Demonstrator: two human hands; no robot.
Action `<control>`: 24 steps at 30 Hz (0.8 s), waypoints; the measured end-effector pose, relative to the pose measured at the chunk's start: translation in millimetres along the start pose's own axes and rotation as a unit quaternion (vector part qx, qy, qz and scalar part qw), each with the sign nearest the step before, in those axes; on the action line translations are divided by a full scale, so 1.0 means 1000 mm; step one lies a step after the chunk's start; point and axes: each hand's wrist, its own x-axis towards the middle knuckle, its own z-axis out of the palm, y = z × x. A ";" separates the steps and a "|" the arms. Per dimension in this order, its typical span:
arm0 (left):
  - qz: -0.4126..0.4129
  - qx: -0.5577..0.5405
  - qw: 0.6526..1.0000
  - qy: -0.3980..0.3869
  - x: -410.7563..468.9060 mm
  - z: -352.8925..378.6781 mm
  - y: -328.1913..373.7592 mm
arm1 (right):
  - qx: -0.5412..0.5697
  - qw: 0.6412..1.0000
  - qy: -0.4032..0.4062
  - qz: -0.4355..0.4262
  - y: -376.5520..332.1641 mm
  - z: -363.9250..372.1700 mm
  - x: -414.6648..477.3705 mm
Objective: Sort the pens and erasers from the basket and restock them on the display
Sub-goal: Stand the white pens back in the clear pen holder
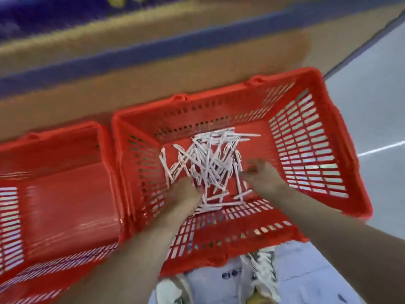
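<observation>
1. Your left hand and right hand both reach down into the red basket at centre frame. They meet the heap from its lower left and lower right edges. My guess is that you are coming in from both sides so you can gather or rake a bunch rather than pick one at a time.
2. The pens, white and thin, lie criss-crossed in a loose pile on the basket floor, toward its middle. None has left the basket yet, so I judge the sorting to be at an early stage.
3. A second red basket sits just beside the first at left frame. It probably serves as the place for sorted items, though that is only a guess.
4. Both baskets stand against a brown shelf base across the upper frame, likely so the display is close at hand.
5. Motion blur smears both hands. Your left fingertips are buried among the pens and your right fingers look curled, but I cannot tell whether either hand actually grips anything.
6. I can make out no erasers. The display itself is blurred and cut off at the top edge.
</observation>
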 end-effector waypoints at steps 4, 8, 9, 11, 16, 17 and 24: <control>-0.038 -0.009 0.998 0.050 0.055 0.035 -0.004 | -0.002 0.997 0.016 0.069 0.018 0.043 0.058; -0.095 -0.104 0.985 0.104 0.082 0.054 0.001 | 0.000 0.995 0.058 0.083 0.021 0.072 0.092; -0.093 -0.128 0.981 0.110 0.085 0.058 0.004 | 0.002 0.995 0.061 0.078 0.020 0.079 0.095; -0.099 -0.180 0.972 0.113 0.088 0.060 0.007 | 0.039 0.995 0.034 0.080 0.017 0.093 0.097; -0.135 -0.306 0.941 0.051 0.082 0.052 0.001 | 0.133 0.988 0.013 0.074 0.017 0.102 0.086; -0.136 -0.312 0.940 0.038 0.080 0.052 -0.002 | 0.131 0.989 0.018 0.066 0.016 0.100 0.082; -0.091 -0.415 0.905 -0.034 0.060 0.036 -0.008 | 0.178 0.970 0.162 0.027 -0.002 0.061 0.060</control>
